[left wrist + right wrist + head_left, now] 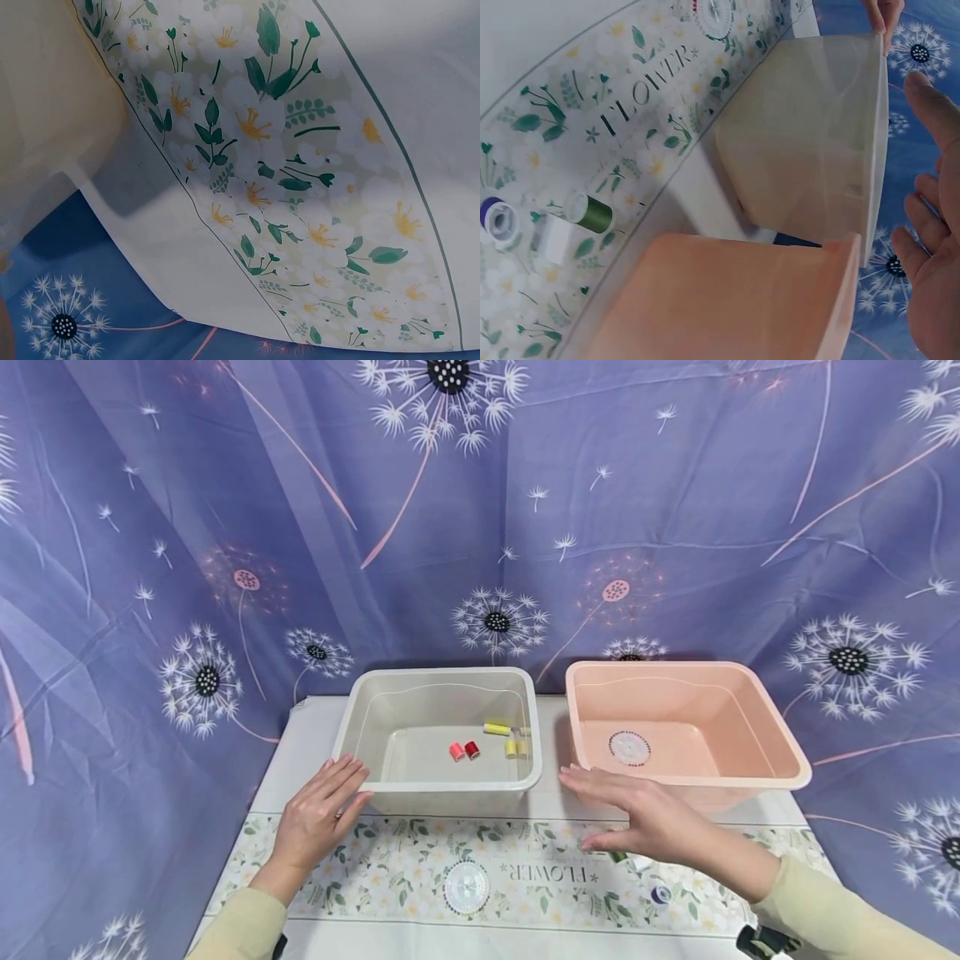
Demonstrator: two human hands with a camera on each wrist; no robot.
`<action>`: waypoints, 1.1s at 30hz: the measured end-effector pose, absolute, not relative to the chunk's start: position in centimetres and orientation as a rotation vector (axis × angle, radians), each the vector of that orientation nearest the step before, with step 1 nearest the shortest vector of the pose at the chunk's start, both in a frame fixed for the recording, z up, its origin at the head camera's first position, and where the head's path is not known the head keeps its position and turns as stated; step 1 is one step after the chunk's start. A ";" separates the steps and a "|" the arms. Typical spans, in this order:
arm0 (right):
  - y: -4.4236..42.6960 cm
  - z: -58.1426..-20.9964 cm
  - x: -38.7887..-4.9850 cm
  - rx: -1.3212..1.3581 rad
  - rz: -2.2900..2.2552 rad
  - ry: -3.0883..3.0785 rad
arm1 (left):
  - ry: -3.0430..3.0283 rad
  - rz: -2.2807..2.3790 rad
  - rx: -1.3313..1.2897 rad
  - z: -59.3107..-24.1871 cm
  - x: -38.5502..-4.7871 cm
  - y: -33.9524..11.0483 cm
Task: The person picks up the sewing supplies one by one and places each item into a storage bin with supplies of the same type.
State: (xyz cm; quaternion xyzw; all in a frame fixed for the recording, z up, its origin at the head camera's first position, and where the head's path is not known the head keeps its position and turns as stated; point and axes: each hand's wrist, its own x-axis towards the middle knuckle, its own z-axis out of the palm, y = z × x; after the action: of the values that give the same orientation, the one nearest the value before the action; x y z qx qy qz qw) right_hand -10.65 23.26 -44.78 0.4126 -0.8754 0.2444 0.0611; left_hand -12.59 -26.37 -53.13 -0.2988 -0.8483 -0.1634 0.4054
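My left hand is at the front left corner of the off-white basin, fingers fairly straight along its rim. Inside that basin lie a pink thread spool, a dark red spool and several yellow spools. Spread with thumb apart, my right hand hovers by the front left corner of the pink basin and holds nothing. A round pin wheel lies in the pink basin. Another pin wheel rests on the table between my hands.
On the floral table runner, near my right forearm, are a green thread spool, a white spool and a purple spool. A dandelion-patterned blue cloth hangs behind the basins and at both sides.
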 end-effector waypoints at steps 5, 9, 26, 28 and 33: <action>23.3 -45.8 -10.2 1.248 0.742 -2.604 | -2.144 -0.411 -0.753 -53.0 -12.6 -26.2; 23.5 -46.8 -9.7 1.240 0.751 -2.618 | -2.147 -0.404 -0.750 -53.0 -12.6 -26.2; 26.1 -51.6 -9.4 1.207 0.744 -2.623 | -2.151 -0.420 -0.743 -53.1 -12.6 -26.4; 26.4 -52.0 -9.4 1.189 0.757 -2.643 | -2.148 -0.421 -0.745 -53.2 -12.6 -26.4; 27.2 -52.9 -9.1 1.128 0.791 -2.714 | -2.149 -0.415 -0.748 -53.2 -12.6 -26.4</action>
State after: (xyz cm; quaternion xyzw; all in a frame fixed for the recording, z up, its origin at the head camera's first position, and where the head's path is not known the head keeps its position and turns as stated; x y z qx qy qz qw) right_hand -9.08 27.22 -52.89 0.3703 -0.8905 0.2597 0.0490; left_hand -12.63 -26.39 -53.19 -0.2961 -0.8504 -0.1641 0.4027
